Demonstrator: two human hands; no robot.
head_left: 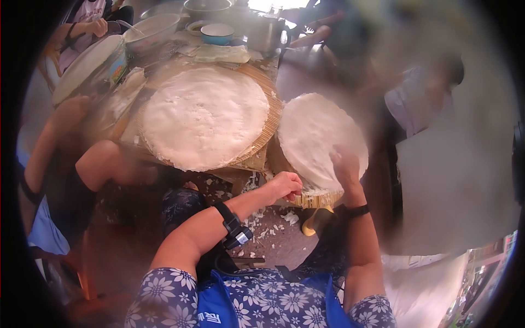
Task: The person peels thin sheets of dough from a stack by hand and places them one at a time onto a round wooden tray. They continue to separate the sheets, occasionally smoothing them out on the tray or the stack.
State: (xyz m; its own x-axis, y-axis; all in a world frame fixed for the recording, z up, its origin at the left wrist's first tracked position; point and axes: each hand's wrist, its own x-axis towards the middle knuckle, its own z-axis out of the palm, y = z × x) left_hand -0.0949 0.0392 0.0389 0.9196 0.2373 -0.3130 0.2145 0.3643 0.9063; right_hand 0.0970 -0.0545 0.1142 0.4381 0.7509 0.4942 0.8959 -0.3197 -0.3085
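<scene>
A round woven bamboo mat (314, 199) covered by a thin white sheet (314, 131) stands tilted in front of me. My left hand (285, 186) grips the mat's lower rim, fingers curled around it. My right hand (344, 167) lies flat on the white sheet near its lower right edge, fingers spread. Both wrists carry black bands. A second, larger mat (261, 139) with a white sheet (205, 115) lies on the table to the left.
Another person's arm and knee (95, 161) are at the left beside the larger mat. Bowls (217, 33), a metal pot (265, 33) and a lidded tub (90, 63) crowd the far table. White scraps (268, 224) litter the floor below. The right side is blurred.
</scene>
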